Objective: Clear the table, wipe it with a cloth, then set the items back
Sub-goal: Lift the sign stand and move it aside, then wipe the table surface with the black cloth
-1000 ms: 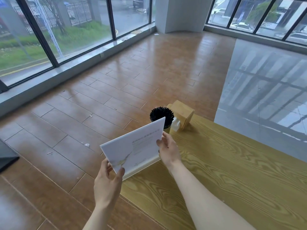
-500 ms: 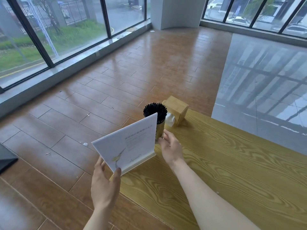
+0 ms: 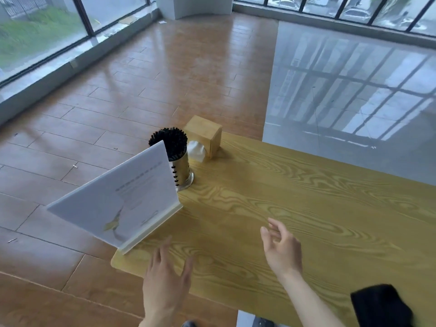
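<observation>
A white sign stand point(image 3: 122, 204) rests on its base at the left corner of the yellow wood-grain table point(image 3: 295, 208). Right behind it stands a metal cup of black straws point(image 3: 175, 152). A wooden tissue box point(image 3: 204, 135) with white tissue sticking out sits at the far corner. A black cloth point(image 3: 382, 305) lies at the near right edge. My left hand point(image 3: 165, 286) hovers near the table's front edge, fingers apart, holding nothing. My right hand point(image 3: 282, 249) hangs over the tabletop, open and empty, apart from the sign.
Brown tiled floor point(image 3: 118, 95) spreads to the left and beyond the table. A glossy grey floor panel point(image 3: 354, 90) lies to the right. Tall windows point(image 3: 42, 31) line the far walls.
The sign stand was in both hands; now it stands on the table corner. Both hands have let go and drawn back toward me. The camera has tilted down.
</observation>
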A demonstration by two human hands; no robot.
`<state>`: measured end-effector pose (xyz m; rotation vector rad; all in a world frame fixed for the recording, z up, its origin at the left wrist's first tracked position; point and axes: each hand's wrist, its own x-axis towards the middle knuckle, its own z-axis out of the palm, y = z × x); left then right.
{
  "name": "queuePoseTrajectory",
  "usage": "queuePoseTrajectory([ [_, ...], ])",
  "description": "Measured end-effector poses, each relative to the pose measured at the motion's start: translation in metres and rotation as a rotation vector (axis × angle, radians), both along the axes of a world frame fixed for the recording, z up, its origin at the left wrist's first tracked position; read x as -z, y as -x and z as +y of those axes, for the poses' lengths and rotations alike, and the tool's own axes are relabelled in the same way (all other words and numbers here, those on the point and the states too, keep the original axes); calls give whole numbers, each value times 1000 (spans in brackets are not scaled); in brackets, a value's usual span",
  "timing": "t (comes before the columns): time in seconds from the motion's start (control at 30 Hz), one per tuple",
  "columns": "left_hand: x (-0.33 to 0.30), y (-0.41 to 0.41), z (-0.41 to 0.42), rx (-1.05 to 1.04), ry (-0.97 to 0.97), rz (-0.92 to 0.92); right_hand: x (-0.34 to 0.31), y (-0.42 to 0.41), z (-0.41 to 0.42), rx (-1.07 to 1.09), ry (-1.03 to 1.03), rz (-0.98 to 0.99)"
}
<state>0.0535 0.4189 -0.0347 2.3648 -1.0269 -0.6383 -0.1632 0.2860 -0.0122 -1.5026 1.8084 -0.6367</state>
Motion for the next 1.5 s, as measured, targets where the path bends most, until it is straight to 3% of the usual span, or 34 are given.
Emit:
queuePoseTrajectory([
  [0.27, 36, 46, -27, 360, 63, -206, 42, 146, 42, 330, 2, 297],
  [0.4, 56, 82, -35, 434, 74, -232, 59, 200, 55, 481, 100, 453],
  [0.67, 78, 151, -37, 578, 73, -274, 101, 277, 84, 389, -48, 685],
  [0.87, 88, 183, -32, 573, 86, -314, 127, 276, 87, 251, -61, 708],
  [1.1, 94, 192, -36, 490, 67, -396, 140, 277, 83, 212, 173, 633],
  [1.23, 99, 189, -37, 428, 40, -400, 146, 272, 73, 239, 359, 518],
  [1.5, 109, 158, -42, 402, 70, -343, 127, 235, 57, 330, 480, 283],
])
